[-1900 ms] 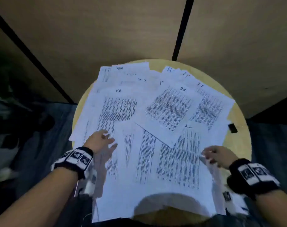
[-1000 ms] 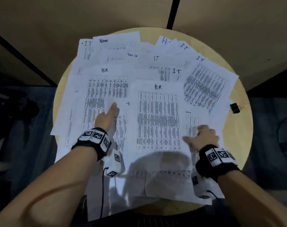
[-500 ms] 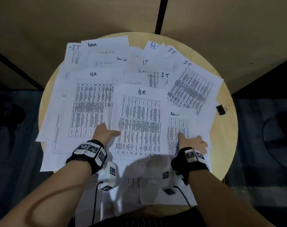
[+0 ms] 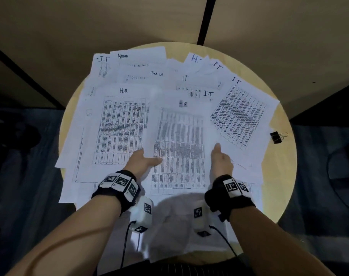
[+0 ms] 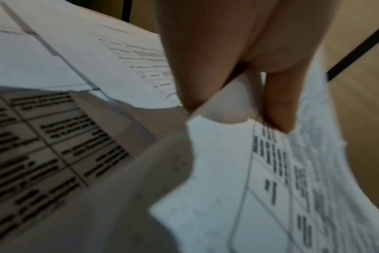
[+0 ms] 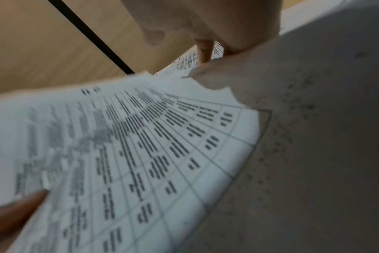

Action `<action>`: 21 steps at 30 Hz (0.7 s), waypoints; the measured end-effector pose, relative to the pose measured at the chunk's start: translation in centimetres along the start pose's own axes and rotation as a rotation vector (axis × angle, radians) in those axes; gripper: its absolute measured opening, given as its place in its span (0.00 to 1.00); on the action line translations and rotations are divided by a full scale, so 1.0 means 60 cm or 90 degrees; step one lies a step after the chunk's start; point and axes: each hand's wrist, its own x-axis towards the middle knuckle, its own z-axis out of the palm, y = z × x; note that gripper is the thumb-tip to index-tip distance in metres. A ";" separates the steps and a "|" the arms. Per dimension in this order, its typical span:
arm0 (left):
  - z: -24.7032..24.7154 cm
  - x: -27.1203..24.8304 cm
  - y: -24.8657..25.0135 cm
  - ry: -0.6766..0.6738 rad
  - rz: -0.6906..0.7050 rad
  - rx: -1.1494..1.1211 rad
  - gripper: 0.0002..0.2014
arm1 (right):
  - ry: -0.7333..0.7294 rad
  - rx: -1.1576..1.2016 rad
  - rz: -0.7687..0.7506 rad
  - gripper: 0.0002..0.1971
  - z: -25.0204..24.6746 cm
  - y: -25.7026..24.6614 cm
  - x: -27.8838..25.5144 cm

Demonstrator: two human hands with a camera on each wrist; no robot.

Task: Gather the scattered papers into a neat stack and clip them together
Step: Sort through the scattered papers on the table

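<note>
Head view looks down on a round table pretty much buried in papers, all overlapping and fanned toward the far side, with labels like "H.R.", "I.T" and "Admin" handwritten on top. One sheet in the middle is lifted and blurry. The left hand has it by the left edge, thumb lying across the top of the page; the left wrist cam shows fingers pinching paper. The right hand is at the sheet's right edge, thumb pointing to the far side, and the right wrist cam shows a fingertip against the page with the sheet curling up. A black binder clip sits on bare wood at the right rim, just beside the papers, well apart from both hands.
</note>
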 end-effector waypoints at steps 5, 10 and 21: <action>-0.024 -0.018 0.009 -0.081 0.028 -0.109 0.23 | -0.107 0.049 -0.037 0.53 -0.028 0.013 0.006; -0.073 0.007 0.006 -0.012 0.145 -0.011 0.29 | -0.182 -0.169 -0.049 0.23 -0.073 -0.017 0.046; -0.102 0.007 -0.074 0.075 0.206 0.876 0.28 | -0.134 -0.136 0.051 0.18 -0.082 -0.048 0.075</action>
